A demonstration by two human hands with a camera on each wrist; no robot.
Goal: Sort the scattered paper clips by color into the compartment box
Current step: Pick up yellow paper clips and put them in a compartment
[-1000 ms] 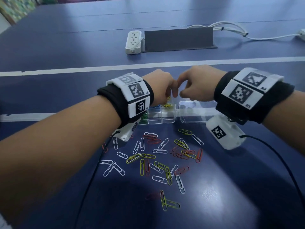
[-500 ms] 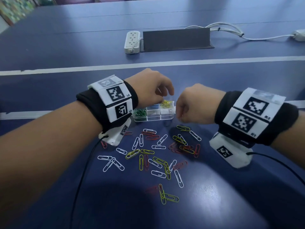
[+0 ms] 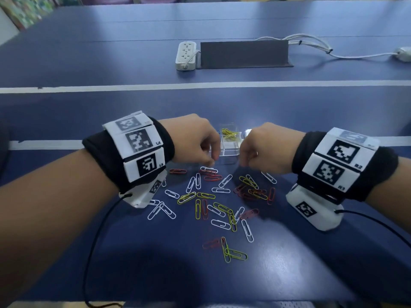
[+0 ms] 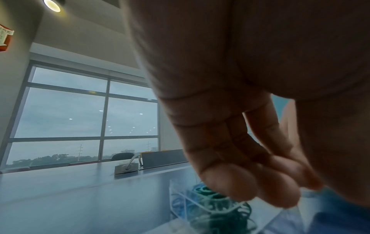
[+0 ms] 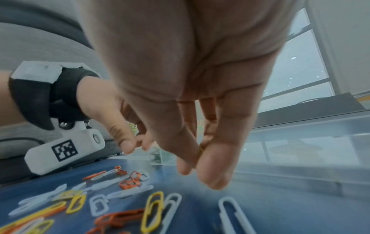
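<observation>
Two hands hover at the far edge of our scatter, just in front of the clear compartment box [image 3: 229,150]. Our left hand [image 3: 193,141] has its fingers bent downward and bunched, tips right above a white clip [image 3: 209,169] whose long axis runs left to right beneath them; we see nothing held between them. Our right hand [image 3: 264,147] pinches something thin and yellow between thumb and forefinger in the right wrist view, probably a yellow clip [image 5: 200,148], though only a sliver shows. The yellow compartment [image 3: 230,135] lies just ahead and to the left of that hand, nearer to it than to the left. We judge the drop needs a short forward reach. Loose clips [image 3: 219,210] lie behind both wrists.
</observation>
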